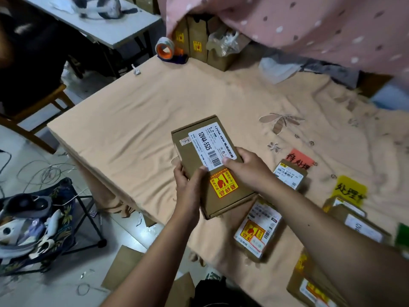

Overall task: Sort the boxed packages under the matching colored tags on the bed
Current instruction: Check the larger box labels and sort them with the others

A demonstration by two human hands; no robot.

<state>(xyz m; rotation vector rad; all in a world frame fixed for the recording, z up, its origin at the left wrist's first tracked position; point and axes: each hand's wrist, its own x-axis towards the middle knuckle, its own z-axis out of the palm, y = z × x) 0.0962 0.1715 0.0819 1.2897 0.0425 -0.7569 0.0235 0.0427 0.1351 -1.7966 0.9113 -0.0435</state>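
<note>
I hold a brown cardboard box (194, 149) with a white label and a yellow-red sticker above the peach bedsheet (124, 120). My left hand (188, 185) grips its near left edge, thumb on the label. My right hand (245, 167) grips the right edge, thumb on the label too. A red tag (299, 158) lies on the bed to the right with a small box (288, 175) below it. A yellow tag (349, 189) lies further right above two boxes (354, 220). A green tag (402, 237) shows at the right edge. Another labelled box (257, 230) lies under my right forearm.
A tape dispenser (167, 49) and upright cardboard boxes (199, 41) stand at the bed's far corner under a pink dotted cloth (309, 25). One more box (309, 289) lies at the lower right. A folding stool with gear (33, 220), cables and cardboard scraps sit on the floor to the left.
</note>
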